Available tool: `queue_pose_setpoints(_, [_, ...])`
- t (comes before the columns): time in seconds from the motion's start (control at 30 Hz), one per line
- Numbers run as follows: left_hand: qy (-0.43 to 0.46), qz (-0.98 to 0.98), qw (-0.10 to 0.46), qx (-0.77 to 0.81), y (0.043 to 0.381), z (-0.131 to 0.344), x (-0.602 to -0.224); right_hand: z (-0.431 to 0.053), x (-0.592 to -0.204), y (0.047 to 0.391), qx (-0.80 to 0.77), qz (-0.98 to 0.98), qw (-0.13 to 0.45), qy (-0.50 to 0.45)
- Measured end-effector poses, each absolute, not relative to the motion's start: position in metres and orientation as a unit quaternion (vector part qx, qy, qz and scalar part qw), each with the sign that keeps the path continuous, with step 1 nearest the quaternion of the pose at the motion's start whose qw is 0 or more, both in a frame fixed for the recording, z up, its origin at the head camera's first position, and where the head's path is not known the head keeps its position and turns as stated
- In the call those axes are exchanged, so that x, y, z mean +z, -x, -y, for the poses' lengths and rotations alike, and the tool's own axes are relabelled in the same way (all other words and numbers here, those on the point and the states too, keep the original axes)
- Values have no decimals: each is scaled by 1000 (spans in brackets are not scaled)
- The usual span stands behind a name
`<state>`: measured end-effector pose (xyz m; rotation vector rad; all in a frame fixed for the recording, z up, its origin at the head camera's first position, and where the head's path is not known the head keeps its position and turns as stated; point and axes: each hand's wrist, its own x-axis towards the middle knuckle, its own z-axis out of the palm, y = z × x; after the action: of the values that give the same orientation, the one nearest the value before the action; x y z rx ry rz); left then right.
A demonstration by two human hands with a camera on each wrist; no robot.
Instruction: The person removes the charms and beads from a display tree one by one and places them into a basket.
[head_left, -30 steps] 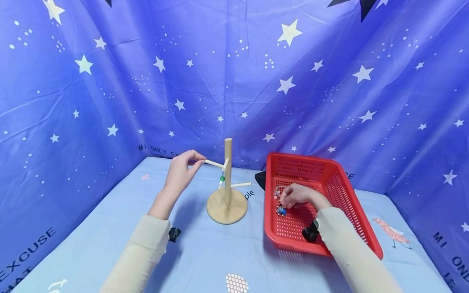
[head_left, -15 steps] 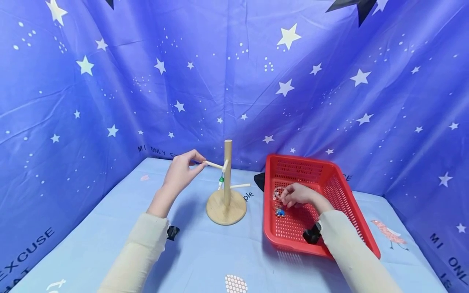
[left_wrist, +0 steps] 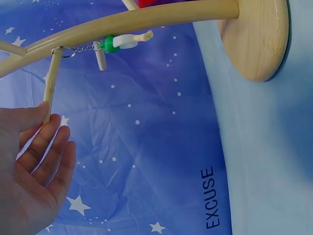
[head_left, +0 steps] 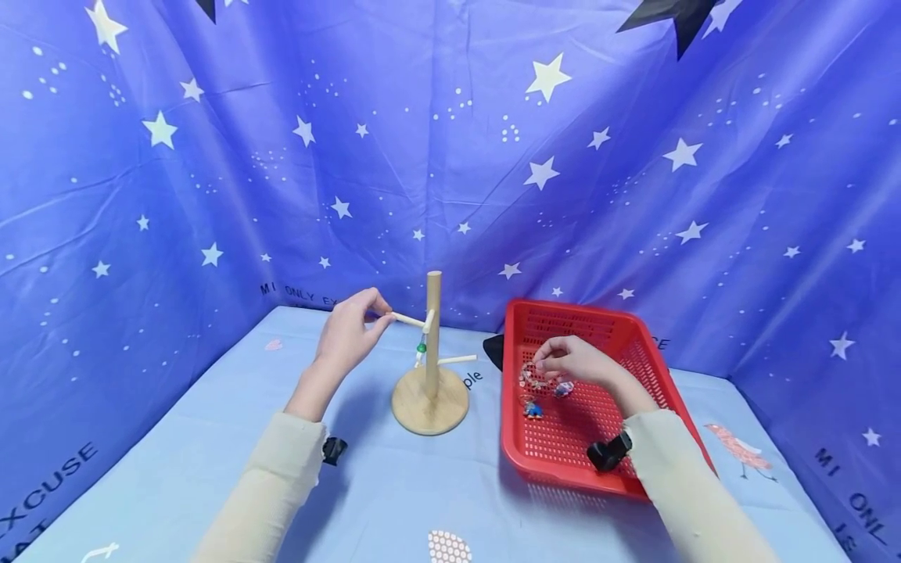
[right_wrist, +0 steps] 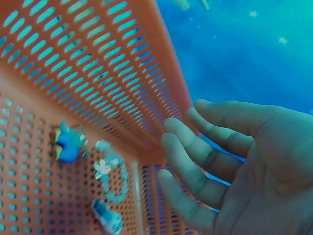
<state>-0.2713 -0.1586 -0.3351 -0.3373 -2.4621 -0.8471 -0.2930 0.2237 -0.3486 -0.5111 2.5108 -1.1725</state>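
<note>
My left hand (head_left: pixel 345 336) pinches the end of a thin wooden peg (left_wrist: pixel 53 83) between thumb and fingertips. The peg belongs to a wooden stand (head_left: pixel 432 336) with a round base. From that peg a keychain (left_wrist: pixel 112 45) hangs by its ring and chain, with a green part and a white part. My right hand (head_left: pixel 577 363) is over the red basket (head_left: pixel 517 438), its fingers loosely bent and holding nothing visible. Below it in the basket lie a blue figure keychain (right_wrist: pixel 69 146), a beaded bracelet (right_wrist: pixel 117 183) with a white flower, and a small dark-and-pale trinket (right_wrist: pixel 106 218).
Another peg (head_left: pixel 457 359) sticks out low on the stand's right side. A black object (head_left: pixel 495 350) is partly hidden behind the basket's left wall. A light blue printed cloth (head_left: pixel 394 485) covers the table, and a starry blue curtain (head_left: pixel 380 172) surrounds it.
My right hand has risen a little from the basket floor, and the trinket beneath it now shows. The left hand still holds the peg. The head view has shifted slightly.
</note>
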Motion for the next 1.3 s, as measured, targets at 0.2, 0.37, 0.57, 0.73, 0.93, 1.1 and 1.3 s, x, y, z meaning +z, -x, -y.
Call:
queue_pose_setpoints(0.2, [122, 906, 259, -312, 267, 156, -334, -213, -338, 286, -430, -867, 148, 205])
queue_pose_setpoints(0.37, [124, 907, 267, -300, 262, 148, -333, -202, -335, 280, -431, -864, 142, 220])
queue_pose_setpoints(0.57, [117, 918, 267, -270, 255, 135, -331, -185, -336, 275, -430, -862, 135, 232])
queue_pose_setpoints(0.73, [117, 922, 285, -235, 248, 125, -329, -169, -336, 272, -439, -856, 141, 234])
queue_pose_setpoints(0.93, [129, 920, 320, -187, 235, 111, -327, -153, -335, 269, -434, -859, 126, 242])
queue_pose_setpoints(1.1, [134, 924, 308, -181, 228, 103, -324, -139, -337, 270, -443, -857, 98, 246])
queue_pose_setpoints(1.3, [139, 933, 227, -245, 230, 111, -320, -125, -339, 270, -463, -856, 66, 220])
